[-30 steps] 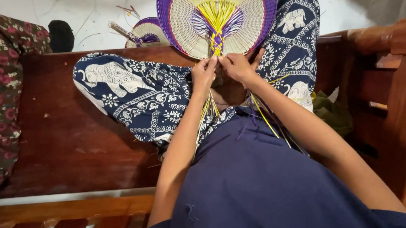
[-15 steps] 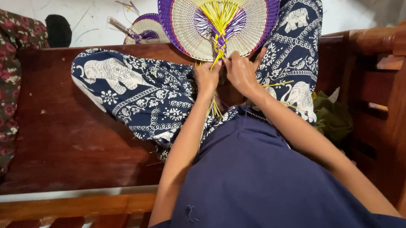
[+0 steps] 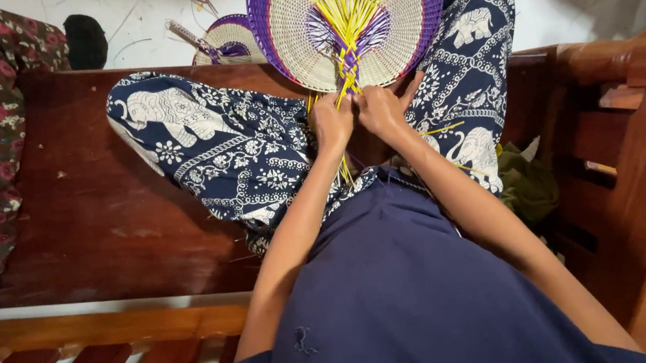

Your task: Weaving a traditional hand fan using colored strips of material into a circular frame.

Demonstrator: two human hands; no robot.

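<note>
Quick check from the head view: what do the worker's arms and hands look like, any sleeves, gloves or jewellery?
Both forearms are bare as far up as the view shows. The left hand and right hand wear no gloves; no rings, watch or bracelets are visible. A dark navy top covers the torso; its sleeves are not clearly visible.

Both hands [image 3: 359,116] at woven fan [image 3: 347,25] base

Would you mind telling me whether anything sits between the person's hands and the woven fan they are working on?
Nothing visible does. The left hand and right hand already grip the yellow and purple strips at the base of the woven fan, resting over the patterned trousers.
</note>
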